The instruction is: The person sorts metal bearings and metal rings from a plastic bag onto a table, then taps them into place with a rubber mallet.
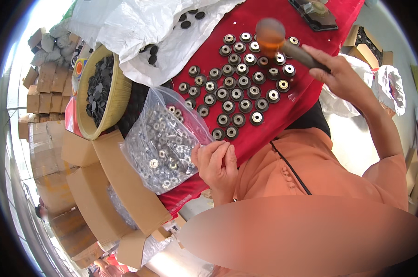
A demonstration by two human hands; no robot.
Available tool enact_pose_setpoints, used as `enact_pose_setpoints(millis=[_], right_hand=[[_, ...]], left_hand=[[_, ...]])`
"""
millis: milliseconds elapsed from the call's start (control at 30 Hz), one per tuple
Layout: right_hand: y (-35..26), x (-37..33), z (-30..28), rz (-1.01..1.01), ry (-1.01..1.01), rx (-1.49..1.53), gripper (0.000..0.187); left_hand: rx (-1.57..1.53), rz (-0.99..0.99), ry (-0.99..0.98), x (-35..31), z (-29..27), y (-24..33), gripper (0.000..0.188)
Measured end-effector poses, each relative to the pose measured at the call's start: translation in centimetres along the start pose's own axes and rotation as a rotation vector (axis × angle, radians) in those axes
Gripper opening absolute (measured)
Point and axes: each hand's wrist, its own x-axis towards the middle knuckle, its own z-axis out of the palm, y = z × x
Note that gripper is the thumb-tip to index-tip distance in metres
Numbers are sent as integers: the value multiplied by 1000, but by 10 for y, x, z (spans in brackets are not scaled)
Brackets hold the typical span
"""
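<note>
On the red cloth-covered table (260, 134), rows of round black wheels with shiny metal centres (239, 81) lie flat, packed close side by side. Above the far rows hangs a mallet with an orange, translucent head and dark handle (276, 39); its head is blurred, so whether it touches a wheel cannot be told. The right hand (340, 71) is wrapped around the handle's end, fingers curled tight about it, thumb lying along the top.

Nearer the body, the left hand (216, 161) rests at the table's near edge, fingers bent and drawn together against the side of a clear plastic bag full of small silvery metal rings and bearings (165, 141). It seems to pinch the bag's film, though the fingertips are turned away.

Just left of the bag stands a yellow round basin heaped with black rubber discs (100, 90). Behind it, a crumpled white plastic sheet (144, 32) carries a few loose black discs. Open brown cardboard boxes (112, 184) sit below the bag, and more cartons are stacked further left. A black tray (315, 14) lies at the table's far end.
</note>
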Motion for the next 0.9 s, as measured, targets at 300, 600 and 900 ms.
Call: enact_pose_setpoints(millis=[300,600,900], right_hand=[[-20,34,25,50,-139,-19,50],[-34,50,21,-121,-106,18,53],[-51,80,17,-167,-42,93,53]], left_hand=[[-22,-17,41,0,0,-2,12],[-1,-59,162,-9,-6,-9,8],[-15,-70,171,-13,-8,-10,8]])
